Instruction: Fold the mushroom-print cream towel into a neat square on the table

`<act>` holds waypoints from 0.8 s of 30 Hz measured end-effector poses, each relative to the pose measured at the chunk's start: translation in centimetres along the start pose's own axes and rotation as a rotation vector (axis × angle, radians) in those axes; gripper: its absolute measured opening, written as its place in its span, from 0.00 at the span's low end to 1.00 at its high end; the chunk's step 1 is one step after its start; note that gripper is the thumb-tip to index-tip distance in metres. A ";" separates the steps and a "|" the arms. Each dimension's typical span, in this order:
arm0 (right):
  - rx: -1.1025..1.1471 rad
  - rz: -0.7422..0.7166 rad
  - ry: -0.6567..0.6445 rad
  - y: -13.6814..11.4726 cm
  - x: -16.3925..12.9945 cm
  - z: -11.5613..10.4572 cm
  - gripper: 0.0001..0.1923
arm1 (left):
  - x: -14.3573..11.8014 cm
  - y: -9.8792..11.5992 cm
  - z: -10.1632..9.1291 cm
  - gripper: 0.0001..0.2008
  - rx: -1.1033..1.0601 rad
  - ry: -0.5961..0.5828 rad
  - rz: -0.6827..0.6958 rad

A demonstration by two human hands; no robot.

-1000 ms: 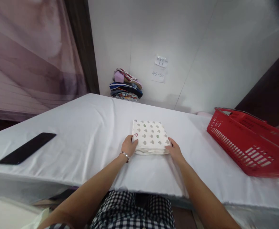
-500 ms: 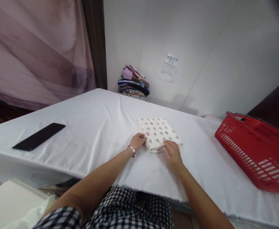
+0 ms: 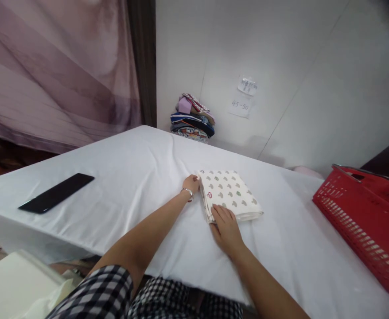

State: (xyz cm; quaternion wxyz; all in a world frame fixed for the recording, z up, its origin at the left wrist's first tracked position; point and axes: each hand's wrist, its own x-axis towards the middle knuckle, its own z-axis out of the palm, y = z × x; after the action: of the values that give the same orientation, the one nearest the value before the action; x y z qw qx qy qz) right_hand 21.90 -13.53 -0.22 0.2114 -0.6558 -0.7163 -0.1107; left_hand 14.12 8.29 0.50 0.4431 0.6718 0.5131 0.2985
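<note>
A folded white cloth (image 3: 229, 192) printed with grey, red and green mushroom shapes lies flat on the white-covered table. At its left edge, toward the far corner, my left hand (image 3: 192, 184) has the layers between curled fingers; the fingertips are partly hidden. A bracelet circles my left wrist. My right hand (image 3: 227, 228) grips the near left corner of the cloth, fingers together on top and thumb at the side edge.
A black flat phone-like slab (image 3: 57, 193) lies on the left of the table (image 3: 131, 177). To the right stands a red plastic basket (image 3: 363, 221). Folded fabrics (image 3: 192, 119) are stacked by the wall, beside paper notes (image 3: 241, 106). A pale box (image 3: 18, 283) sits at lower left.
My left hand has moved up along the cloth's left edge toward the far corner. My right hand has shifted left along the near edge to the near left corner. The view has shifted slightly.
</note>
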 end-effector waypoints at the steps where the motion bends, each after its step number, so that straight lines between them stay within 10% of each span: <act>1: -0.001 -0.001 0.001 0.0 0.0 0.0 0.24 | 0.6 0.0 -0.1 0.16 0.036 0.018 0.026; 10: -0.015 0.026 0.034 0.7 0.1 0.0 0.25 | 5.4 0.2 -0.6 0.28 0.225 -0.083 0.188; 24: 0.019 0.005 -0.048 0.2 -0.2 -0.2 0.24 | 7.5 0.0 -0.2 0.13 0.327 -0.011 0.190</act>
State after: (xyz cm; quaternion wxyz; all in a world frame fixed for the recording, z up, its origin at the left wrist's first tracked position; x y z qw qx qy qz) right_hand 22.10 -13.78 -0.18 0.2007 -0.6578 -0.7207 -0.0874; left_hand 16.16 15.53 0.22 0.3005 0.7819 0.4867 0.2479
